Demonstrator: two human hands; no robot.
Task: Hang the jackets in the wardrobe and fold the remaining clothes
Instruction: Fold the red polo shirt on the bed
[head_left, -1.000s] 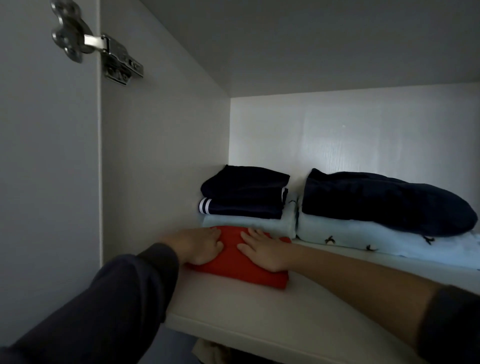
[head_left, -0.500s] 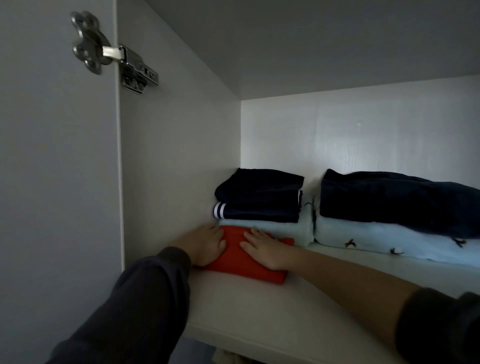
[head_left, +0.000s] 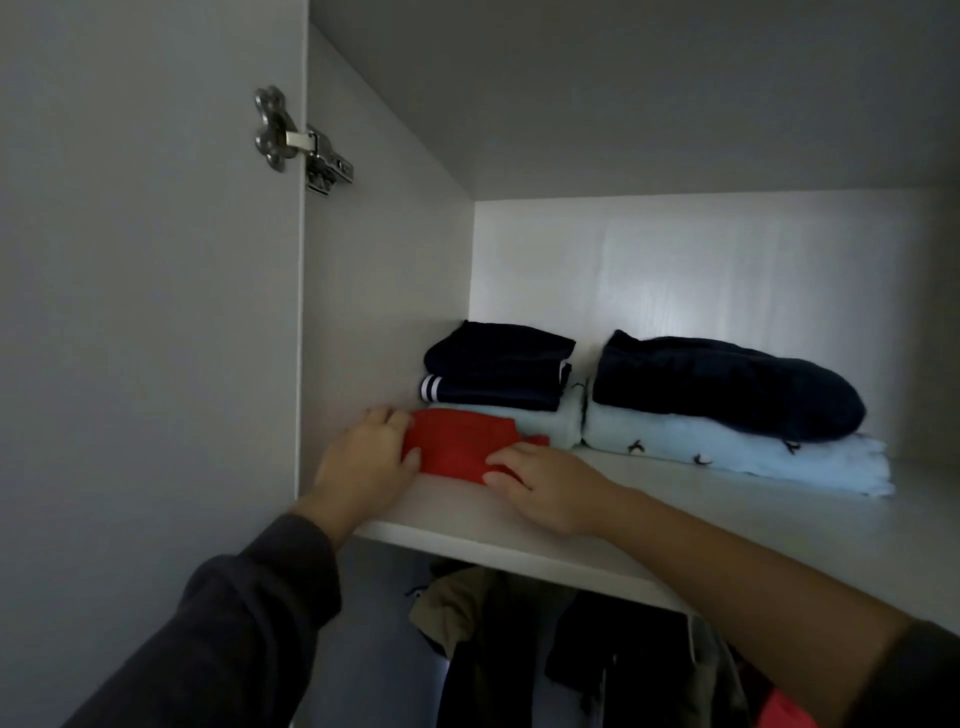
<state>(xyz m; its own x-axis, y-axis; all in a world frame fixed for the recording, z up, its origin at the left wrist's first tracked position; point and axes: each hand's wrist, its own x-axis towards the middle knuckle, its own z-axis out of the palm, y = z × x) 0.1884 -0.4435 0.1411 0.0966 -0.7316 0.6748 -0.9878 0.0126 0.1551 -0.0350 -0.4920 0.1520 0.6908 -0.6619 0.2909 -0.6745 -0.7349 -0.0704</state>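
Red cloth, folded small, lies on the wardrobe shelf (head_left: 727, 525) near its left end: this red garment (head_left: 460, 441) sits close to the side wall (head_left: 384, 291), just in front of a pile of folded clothes. The left hand (head_left: 363, 462) grasps its left end, with the fingers (head_left: 387, 418) bent over the far side and the thumb pressed on the near face. The right hand (head_left: 545, 488) rests on the right front corner, and its fingers (head_left: 506, 457) lie loose and nearly straight on the cloth, grasping nothing. A dark sleeve (head_left: 249, 623) covers the left forearm.

Directly behind the garment, two navy pieces (head_left: 498, 364) are stacked on a pale blue one (head_left: 553, 426); the lower navy piece shows white stripes at its left edge. Just beside that pile, to the right, a bulky navy item (head_left: 727, 384) lies on pale blue fabric with small dark marks (head_left: 727, 449). Both piles stand against the white back panel (head_left: 675, 260).

The shelf is white, and dim in the shadow. The wardrobe door (head_left: 145, 312) stands open at the left, held by a metal hinge (head_left: 301, 140). Under the shelf, dark and olive jackets (head_left: 519, 649) hang in the lower section.
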